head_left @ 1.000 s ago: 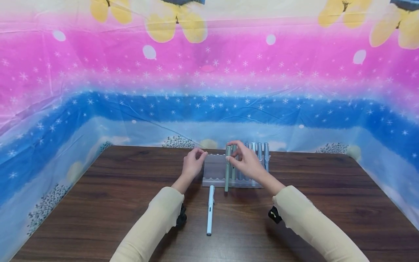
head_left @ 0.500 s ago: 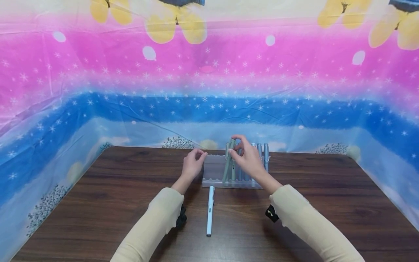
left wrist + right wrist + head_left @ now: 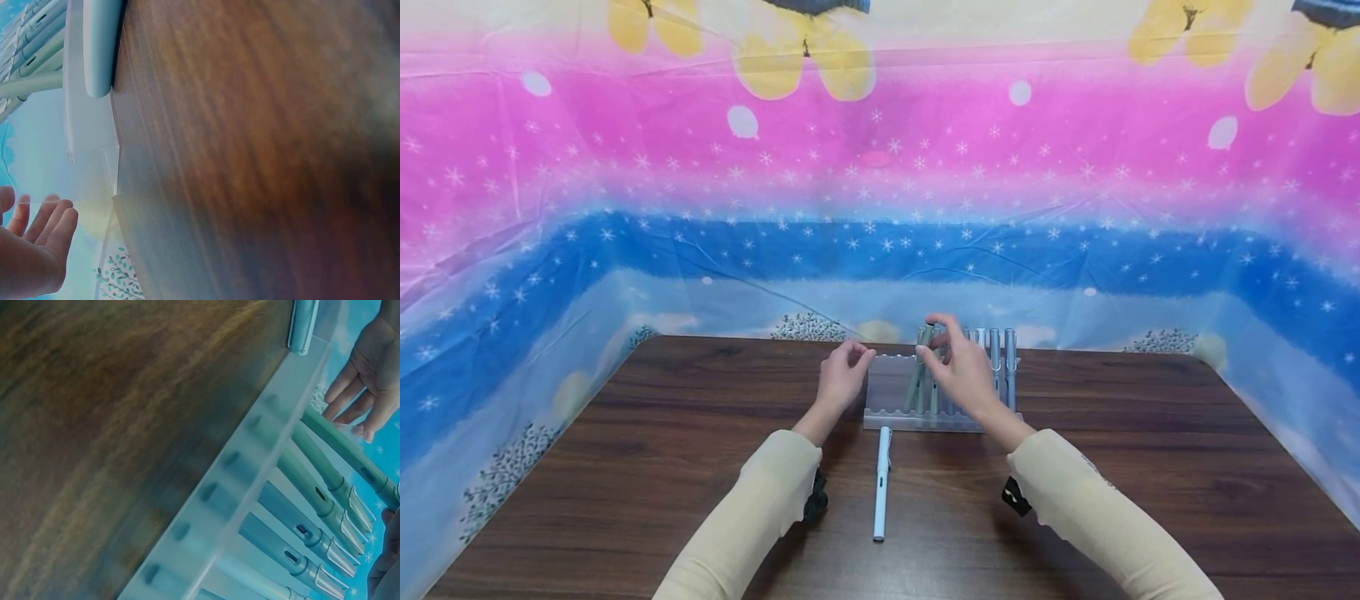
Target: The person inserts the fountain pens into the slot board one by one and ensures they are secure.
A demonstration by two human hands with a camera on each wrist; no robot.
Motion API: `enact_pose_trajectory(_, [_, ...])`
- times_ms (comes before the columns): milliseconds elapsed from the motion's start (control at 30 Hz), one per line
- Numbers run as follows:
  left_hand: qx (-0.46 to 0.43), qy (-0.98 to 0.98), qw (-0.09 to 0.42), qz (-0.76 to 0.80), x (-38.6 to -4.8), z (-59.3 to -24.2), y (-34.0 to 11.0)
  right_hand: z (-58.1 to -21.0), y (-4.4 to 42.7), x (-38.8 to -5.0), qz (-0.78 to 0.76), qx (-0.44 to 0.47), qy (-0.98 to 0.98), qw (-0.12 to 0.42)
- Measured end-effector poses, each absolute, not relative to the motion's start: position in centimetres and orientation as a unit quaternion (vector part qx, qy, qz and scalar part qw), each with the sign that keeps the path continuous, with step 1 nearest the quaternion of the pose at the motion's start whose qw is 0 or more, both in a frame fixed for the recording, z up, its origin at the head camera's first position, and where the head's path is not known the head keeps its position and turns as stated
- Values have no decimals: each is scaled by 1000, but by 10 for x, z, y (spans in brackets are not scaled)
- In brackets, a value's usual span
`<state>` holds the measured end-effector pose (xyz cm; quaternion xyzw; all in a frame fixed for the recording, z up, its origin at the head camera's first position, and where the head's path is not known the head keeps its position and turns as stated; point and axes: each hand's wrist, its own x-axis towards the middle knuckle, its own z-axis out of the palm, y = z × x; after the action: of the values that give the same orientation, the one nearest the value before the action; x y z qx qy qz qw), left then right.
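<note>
A clear pen stand (image 3: 891, 385) stands toward the back of the table, with several green, blue and grey-blue pens (image 3: 1011, 367) leaning in its right part. My right hand (image 3: 966, 371) pinches a green pen (image 3: 344, 449) near its capped top. That pen slants over the stand, its lower end by the notched front ledge, left of the other green pens. At the stand's upper left edge, my left hand (image 3: 842, 375) holds the clear panel between thumb and fingers. A pale blue pen (image 3: 881, 483) lies on the table in front of the stand.
The dark wooden table (image 3: 700, 467) reaches back to a patterned cloth (image 3: 880, 250) hanging behind and at both sides. In the left wrist view, the pale blue pen (image 3: 103, 47) lies close to the stand's front ledge (image 3: 90, 119).
My right hand has brought the green pen from in front of the stand back over its ledge, and the pen has gone from upright to slanted. My left hand has stayed put.
</note>
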<state>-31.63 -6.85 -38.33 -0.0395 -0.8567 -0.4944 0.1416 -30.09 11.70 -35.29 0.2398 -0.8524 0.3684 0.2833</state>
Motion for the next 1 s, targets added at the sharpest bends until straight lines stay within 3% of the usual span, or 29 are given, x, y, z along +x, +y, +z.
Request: enact_pose_trajectory(1000, [-37,-861,147,-485,-318,-385,-68,-357,112,-307,375,250,-876,170])
